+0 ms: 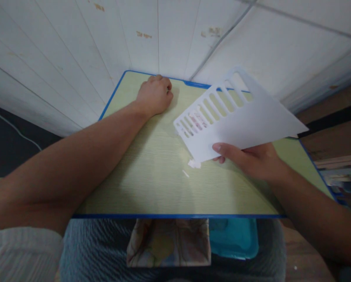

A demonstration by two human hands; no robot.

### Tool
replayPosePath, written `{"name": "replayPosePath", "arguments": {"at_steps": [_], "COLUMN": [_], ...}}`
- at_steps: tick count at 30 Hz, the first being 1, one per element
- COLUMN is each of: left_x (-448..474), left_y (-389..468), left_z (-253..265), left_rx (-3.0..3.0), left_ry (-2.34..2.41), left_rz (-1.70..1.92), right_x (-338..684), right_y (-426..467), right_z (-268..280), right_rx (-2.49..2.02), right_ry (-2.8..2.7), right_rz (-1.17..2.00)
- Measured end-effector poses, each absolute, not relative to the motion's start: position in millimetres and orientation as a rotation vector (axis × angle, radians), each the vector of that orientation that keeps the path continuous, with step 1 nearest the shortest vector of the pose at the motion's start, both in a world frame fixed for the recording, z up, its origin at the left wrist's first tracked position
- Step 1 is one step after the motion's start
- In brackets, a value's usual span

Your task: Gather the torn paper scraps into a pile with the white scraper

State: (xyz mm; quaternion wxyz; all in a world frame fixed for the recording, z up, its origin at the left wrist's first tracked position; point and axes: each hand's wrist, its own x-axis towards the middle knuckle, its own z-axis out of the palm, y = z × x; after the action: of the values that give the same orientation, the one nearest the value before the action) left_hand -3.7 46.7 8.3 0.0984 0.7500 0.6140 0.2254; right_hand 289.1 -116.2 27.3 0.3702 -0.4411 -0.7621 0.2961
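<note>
My right hand [254, 158] grips a white sheet of stiff paper [236, 125] by its lower edge, thumb on top and fingers underneath. A row of rounded slots, growing longer toward the top, runs along the sheet's left side. The sheet is held tilted above the pale green table [154, 184]. Through some slots, pinkish and white bits show beneath. My left hand [155, 94] rests near the table's far edge with its fingers curled in; whatever they may hold is hidden. Small white scraps [194, 163] lie below the sheet's lower corner.
White panelled wall [175, 35] stands right behind the table, with a grey cable [222, 39] running down it. Below the near blue edge are an open patterned box [169, 244] and a teal plastic container [235, 239] at my lap. Shelving with stacked items [339, 172] is at right.
</note>
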Motion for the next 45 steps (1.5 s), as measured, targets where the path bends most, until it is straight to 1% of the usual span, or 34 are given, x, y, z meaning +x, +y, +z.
{"name": "replayPosePath", "arguments": {"at_steps": [10, 17, 22, 27, 30, 36, 42, 45], "left_x": [-4.8, -3.9, -4.0, -4.5, -5.3, -3.7, -6.2, -8.2], "left_y": [50.4, 49.6, 50.3, 48.7, 48.7, 46.9, 54.8, 59.7], "left_z": [4.9, 6.4, 5.4, 6.8, 7.1, 8.9, 1.1, -3.2], "left_rx": [2.265, 2.344, 2.331, 2.27, 2.267, 2.352, 2.421, 2.443], "left_ry": [1.82, 1.875, 1.875, 1.837, 1.825, 1.888, 1.895, 1.89], "left_rz": [0.67, 0.599, 0.619, 0.61, 0.625, 0.572, 0.619, 0.634], "right_x": [288.5, 293.3, 300.6, 305.3, 308.9, 313.4, 308.6, 314.1], "right_y": [-113.2, -112.8, -107.5, -96.6, -93.6, -96.6, -93.8, -92.1], "right_z": [33.0, 34.2, 37.3, 40.2, 37.0, 40.4, 42.6, 44.2], "right_rx": [-1.18, -1.19, -1.216, -1.121, -1.162, -1.145, -1.087, -1.057], "right_ry": [-1.939, -1.917, -1.912, -1.856, -1.9, -1.959, -1.985, -2.055], "right_rz": [0.744, 0.738, 0.77, 0.795, 0.811, 1.019, 0.998, 1.148]}}
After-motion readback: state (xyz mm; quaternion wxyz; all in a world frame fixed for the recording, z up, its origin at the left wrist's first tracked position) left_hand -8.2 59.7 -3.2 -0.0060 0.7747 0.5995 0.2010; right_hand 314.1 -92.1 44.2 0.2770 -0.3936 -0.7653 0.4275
